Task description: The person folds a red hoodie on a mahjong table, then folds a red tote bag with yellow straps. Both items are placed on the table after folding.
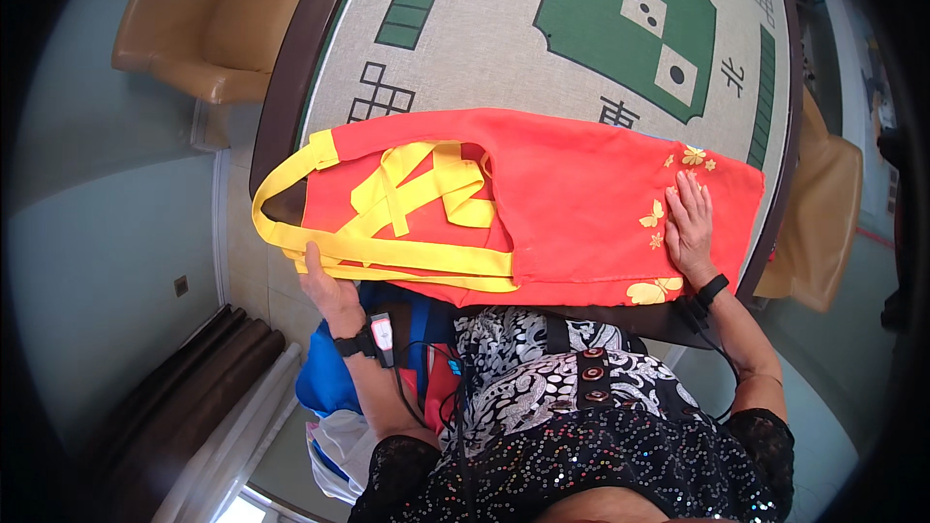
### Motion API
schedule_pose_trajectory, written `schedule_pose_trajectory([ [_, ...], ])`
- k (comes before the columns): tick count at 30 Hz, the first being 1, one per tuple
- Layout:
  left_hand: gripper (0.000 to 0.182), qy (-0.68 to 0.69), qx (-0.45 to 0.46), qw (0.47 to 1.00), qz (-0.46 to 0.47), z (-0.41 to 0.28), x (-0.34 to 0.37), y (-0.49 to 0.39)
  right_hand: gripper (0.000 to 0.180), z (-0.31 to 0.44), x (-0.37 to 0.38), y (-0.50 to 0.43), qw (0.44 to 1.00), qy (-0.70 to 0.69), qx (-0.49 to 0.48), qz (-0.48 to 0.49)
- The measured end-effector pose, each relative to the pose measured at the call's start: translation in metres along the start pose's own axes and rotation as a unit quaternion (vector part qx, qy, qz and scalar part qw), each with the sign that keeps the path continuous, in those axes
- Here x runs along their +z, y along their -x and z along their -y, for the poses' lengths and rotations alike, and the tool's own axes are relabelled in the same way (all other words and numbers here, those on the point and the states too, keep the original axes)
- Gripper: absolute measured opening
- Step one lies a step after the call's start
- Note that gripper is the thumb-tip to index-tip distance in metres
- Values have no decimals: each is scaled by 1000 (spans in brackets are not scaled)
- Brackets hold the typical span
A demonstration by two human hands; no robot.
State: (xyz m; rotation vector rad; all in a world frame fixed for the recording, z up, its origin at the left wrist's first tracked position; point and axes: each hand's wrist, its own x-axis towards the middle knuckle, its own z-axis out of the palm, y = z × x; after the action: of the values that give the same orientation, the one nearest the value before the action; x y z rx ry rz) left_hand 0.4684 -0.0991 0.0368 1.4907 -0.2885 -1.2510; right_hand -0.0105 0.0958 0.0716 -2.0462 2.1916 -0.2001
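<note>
A red apron (581, 203) with yellow straps lies folded lengthwise across the near part of a table. Its yellow neck strap (280, 181) loops past the table's left edge, and more yellow ties (407, 196) lie bunched on the red cloth. At the near left corner, my left hand (327, 290) grips the yellow strap, thumb on top and the other fingers hidden beneath. My right hand (690, 225) rests flat, palm down, on the apron's right part, beside printed gold butterflies (654, 290) and flowers.
The mahjong table (472, 36) has a cloth top with a green centre and a dark rim. Tan leather chairs (240, 22) stand at its left and right. Blue fabric (327, 370) and white cloth (341, 443) lie beside me at left. Cables run from my wrist bands.
</note>
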Motion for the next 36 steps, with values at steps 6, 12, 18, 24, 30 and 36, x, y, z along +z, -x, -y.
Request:
schedule_pose_trajectory([
  [6, 42, -19, -2, 998, 55, -2, -1, -5, 50, -2, 4, 0, 1000, 1, -9, -13],
  [12, 32, -120, 103, 987, -23, -2, 8, -2, 49, -1, 2, 1, 1000, 2, -13, -17],
  [18, 28, -199, 234, 951, -37, -4, 27, 17, 47, -1, 1, 1, 1000, -14, -9, -25],
  [24, 26, -266, 307, 913, 28, -16, 64, 65, 47, -3, 4, 2, 998, -27, -10, -51],
  [30, 26, -365, 475, 755, 266, 51, 121, 145, 47, -6, 8, 6, 997, -41, -10, -72],
  [36, 34, -478, 531, 533, 453, 154, 165, 217, 42, -8, 12, 6, 992, -84, -13, -89],
])
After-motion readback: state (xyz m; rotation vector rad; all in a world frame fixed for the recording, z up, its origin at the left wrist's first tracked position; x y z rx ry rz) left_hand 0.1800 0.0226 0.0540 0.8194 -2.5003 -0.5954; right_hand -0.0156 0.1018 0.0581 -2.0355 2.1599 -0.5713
